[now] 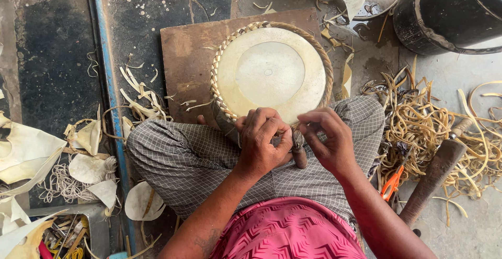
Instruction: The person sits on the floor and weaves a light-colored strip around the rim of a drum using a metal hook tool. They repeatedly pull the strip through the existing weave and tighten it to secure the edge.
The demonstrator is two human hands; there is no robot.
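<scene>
A round drum head (pixel 272 73) of pale hide with a braided rim lies on a brown board (pixel 183 60), its near edge resting against my crossed legs in checked cloth. My left hand (pixel 261 141) grips the near rim of the drum, fingers curled over the braid. My right hand (pixel 329 139) pinches at the rim beside it. A small tool with a dark wooden handle (pixel 299 154) stands between the two hands; which hand holds it I cannot tell.
A tangle of pale hide strips (pixel 423 123) lies at the right with orange-handled scissors (pixel 391 183) and a long wooden handle (pixel 434 173). A black bucket (pixel 444 13) stands at the top right. Hide scraps (pixel 31 149) and cord litter the left floor.
</scene>
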